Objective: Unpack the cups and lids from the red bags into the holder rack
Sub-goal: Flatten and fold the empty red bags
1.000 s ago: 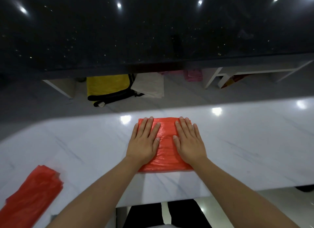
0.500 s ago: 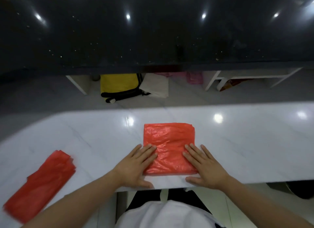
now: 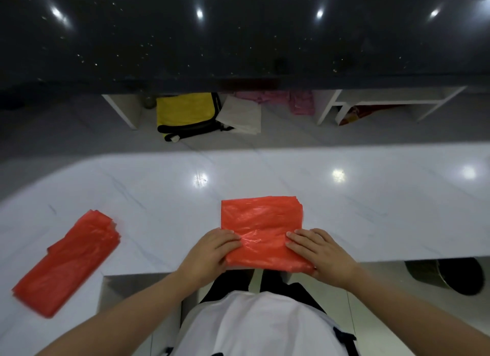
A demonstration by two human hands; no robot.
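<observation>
Two hands, my left hand (image 3: 212,252) and right hand (image 3: 319,255), grip the folded red bag (image 3: 261,228) at the counter (image 3: 371,209)'s near edge with fingers curled over it; I should fold evenly, corners matched.

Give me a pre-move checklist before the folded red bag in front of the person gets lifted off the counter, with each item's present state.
1. Left hand holds the folded red plastic bag at its near left corner: ok, fingers curl over the edge.
2. Right hand holds the near right corner: ok, fingers lie on top and the thumb goes under the edge.
3. Bag's near edge overhangs the white marble counter, so it can be lifted: ok.
4. Bag is flat and folded, nothing bulging inside: ok.
5. Second red plastic bag stack lies apart on the left, out of the way: ok.
6. Cups, lids and holder rack in sight: not ok, none visible.
</observation>
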